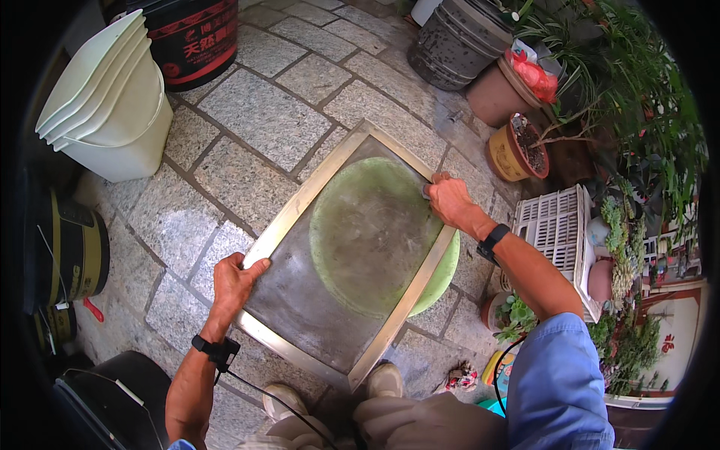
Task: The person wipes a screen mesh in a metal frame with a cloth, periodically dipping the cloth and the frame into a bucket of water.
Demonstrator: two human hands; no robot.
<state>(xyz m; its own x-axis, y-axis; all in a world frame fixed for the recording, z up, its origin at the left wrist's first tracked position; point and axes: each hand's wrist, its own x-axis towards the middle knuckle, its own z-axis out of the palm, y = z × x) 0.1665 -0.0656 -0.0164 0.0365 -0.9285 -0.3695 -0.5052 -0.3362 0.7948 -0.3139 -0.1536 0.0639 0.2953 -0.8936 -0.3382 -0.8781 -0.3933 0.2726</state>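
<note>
A rectangular framed mesh screen (292,304) with a metal-looking frame lies tilted across my view, over a round green basin (447,281). The basin shows through the mesh, and its right rim sticks out past the frame. My left hand (233,284) grips the frame's left side, with the thumb on top. At the upper right side, my right hand (450,199) is closed around the frame or something small and grey at its edge; the fingers hide which. Both wrists wear black straps.
Stacked pale buckets (121,124) stand at left, near dark pails (79,247) and a black bucket (112,399). On the right are a grey bucket (461,42), a potted plant (514,152) and a white plastic crate (548,225). Stone paving (264,112) covers the ground; my shoes (385,379) are close to the frame.
</note>
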